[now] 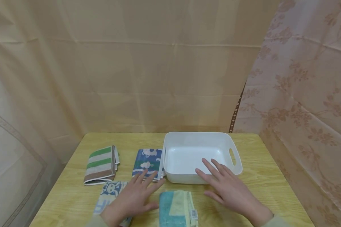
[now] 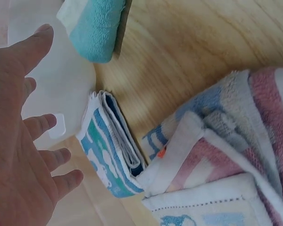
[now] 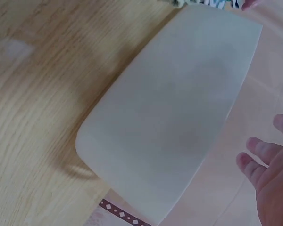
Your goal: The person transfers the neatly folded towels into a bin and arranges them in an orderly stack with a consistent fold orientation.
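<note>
My left hand (image 1: 134, 198), fingers spread and holding nothing, hovers over the table between the folded towels. Beneath and beside it lies a towel with a blue bear pattern (image 1: 109, 192), partly hidden by the hand; the left wrist view shows pink stripes (image 2: 198, 165) there too. Just beyond its fingertips is a folded blue and green towel (image 1: 147, 162), against the white basket (image 1: 199, 179). My right hand (image 1: 230, 189), also spread and holding nothing, is above the basket's near right side. Between the hands lies a folded teal and yellow towel (image 1: 173, 208) with a white tag.
A folded towel with green, white and brown stripes (image 1: 100, 165) lies at the table's left. The basket has handle holes at its sides. A beige curtain (image 1: 159, 78) hangs behind the wooden table (image 1: 261, 164), and a floral curtain (image 1: 309, 110) on the right.
</note>
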The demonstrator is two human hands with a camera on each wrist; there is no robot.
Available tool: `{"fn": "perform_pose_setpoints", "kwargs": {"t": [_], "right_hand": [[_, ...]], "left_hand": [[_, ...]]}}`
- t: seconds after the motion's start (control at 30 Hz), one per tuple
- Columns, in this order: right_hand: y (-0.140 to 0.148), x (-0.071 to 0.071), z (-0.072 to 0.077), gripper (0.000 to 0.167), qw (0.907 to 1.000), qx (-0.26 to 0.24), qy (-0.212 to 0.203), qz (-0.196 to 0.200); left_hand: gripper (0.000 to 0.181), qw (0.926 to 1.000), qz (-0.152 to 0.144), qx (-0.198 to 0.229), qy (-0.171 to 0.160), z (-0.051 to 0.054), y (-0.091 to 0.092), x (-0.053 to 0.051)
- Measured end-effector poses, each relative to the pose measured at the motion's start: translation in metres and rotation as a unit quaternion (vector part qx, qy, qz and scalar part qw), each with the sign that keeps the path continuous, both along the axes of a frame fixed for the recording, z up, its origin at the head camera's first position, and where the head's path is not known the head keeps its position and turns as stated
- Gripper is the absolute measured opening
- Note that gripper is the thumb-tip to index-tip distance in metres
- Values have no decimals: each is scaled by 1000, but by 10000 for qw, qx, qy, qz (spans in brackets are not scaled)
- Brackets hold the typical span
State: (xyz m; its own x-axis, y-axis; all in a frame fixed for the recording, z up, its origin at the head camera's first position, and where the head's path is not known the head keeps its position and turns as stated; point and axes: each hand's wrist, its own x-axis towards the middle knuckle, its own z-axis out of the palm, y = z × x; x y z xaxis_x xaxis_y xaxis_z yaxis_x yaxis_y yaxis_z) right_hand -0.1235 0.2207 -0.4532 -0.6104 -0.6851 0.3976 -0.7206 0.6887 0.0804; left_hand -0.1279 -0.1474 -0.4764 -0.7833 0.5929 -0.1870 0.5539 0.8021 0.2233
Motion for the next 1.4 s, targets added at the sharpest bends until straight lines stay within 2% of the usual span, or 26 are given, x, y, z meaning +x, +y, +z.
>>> {"fn": "perform_pose_setpoints", "kwargs": {"t": [0.23,0.6,0.73,0.9,1.0,1.17,1.4], "right_hand": [[-5,7,-3,61,9998,-43,120,174],[-8,14,-12,62,9994,192,-76,280],[-9,17,-16,62,9990,252,-137,350],[-9,21,-20,72,9979,296,-372,447],[-10,24,-22,68,9971,234,-480,539],[-13,27,-24,64,9961,137,-487,724],[-14,31,-30,77,9936,363,-778,733]], "left_hand": [[81,10000,-97,-16,-4,-7,3,3],[78,9995,-304,-7,70,-13,7,8],[77,9994,-335,-4,-30,-14,9,9],[78,9991,-344,6,-235,-17,11,10],[77,9988,-379,2,-298,-19,12,11],[76,9987,-443,-41,-260,-22,13,13],[75,9983,-565,-97,-84,-30,14,13]]}}
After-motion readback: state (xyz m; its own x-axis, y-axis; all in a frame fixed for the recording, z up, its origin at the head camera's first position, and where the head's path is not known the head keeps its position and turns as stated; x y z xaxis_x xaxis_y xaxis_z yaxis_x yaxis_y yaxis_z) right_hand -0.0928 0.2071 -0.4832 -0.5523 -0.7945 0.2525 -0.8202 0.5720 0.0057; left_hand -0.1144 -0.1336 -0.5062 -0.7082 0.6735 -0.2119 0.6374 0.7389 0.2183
